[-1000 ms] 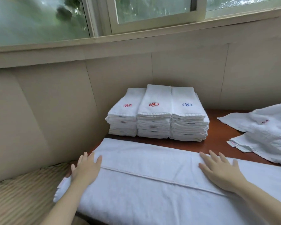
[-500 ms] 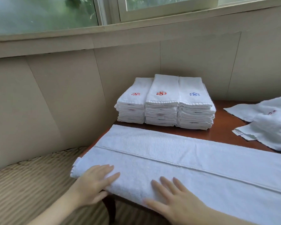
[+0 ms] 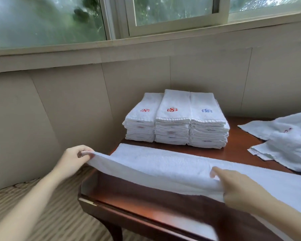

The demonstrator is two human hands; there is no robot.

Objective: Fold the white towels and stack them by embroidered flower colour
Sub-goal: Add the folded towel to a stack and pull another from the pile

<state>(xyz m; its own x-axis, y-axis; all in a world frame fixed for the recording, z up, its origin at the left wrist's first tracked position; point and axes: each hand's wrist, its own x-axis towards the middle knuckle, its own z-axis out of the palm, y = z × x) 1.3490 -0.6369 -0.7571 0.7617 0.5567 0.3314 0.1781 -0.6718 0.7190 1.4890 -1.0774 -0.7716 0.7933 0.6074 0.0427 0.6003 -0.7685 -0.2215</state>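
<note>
1. The long towel [image 3: 163, 164] stretches across the near part of the table [image 3: 146, 204] and runs from one hand to the other, then on past the right hand to the frame edge.
2. The left hand [image 3: 73, 160] pinches the towel's left end between thumb and curled fingers and holds that end up off the table.
3. The right hand [image 3: 238, 190] grips the towel's near edge. Its thumb lies on top and its fingers are tucked beneath, out of sight. The edge between the hands is raised, with bare wood showing under it.
4. There are three folded stacks, side by side and touching, beyond the towel and roughly between the hands.
5. The left stack [image 3: 139, 127] and the middle stack [image 3: 172, 129] are each topped by a red flower. The right stack [image 3: 208, 133] is topped by a blue one.
6. How many towels each stack holds cannot be told exactly.
7. The loose towels [image 3: 288, 146] lie in a heap beyond and to the right of the right hand, apart from the stacks. At least two layers show, one with a red mark.
8. A panelled wall [image 3: 59, 110] stands just behind the stacks, with a window [image 3: 172, 11] above it.
9. A striped woven surface [image 3: 42, 214] lies below the left arm.
10. The lifted towel is all that lies between the hands and the stacks.
</note>
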